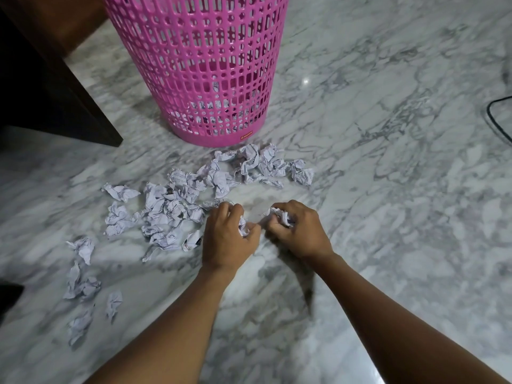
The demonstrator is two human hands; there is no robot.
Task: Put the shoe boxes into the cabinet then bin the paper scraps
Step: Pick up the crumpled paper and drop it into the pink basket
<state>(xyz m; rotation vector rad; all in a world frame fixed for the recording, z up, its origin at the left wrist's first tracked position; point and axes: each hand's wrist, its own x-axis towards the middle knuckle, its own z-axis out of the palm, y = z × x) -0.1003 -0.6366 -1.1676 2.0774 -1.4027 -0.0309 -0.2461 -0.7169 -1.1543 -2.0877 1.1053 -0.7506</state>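
Our left hand [230, 235] has its grip curled tight round a crumpled paper scrap [243, 228], and our right hand [297, 231] clamps a second scrap [281, 216]. Loose scraps [171, 206] litter the floor [388, 189] just left of both hands, near the pink bin [210, 65].

pink lattice bin [210, 65], white printed paper scraps [171, 206], grey-veined marble floor [388, 162]

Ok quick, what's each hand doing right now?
Left hand: gripping a crumpled paper scrap.
Right hand: gripping a second scrap.
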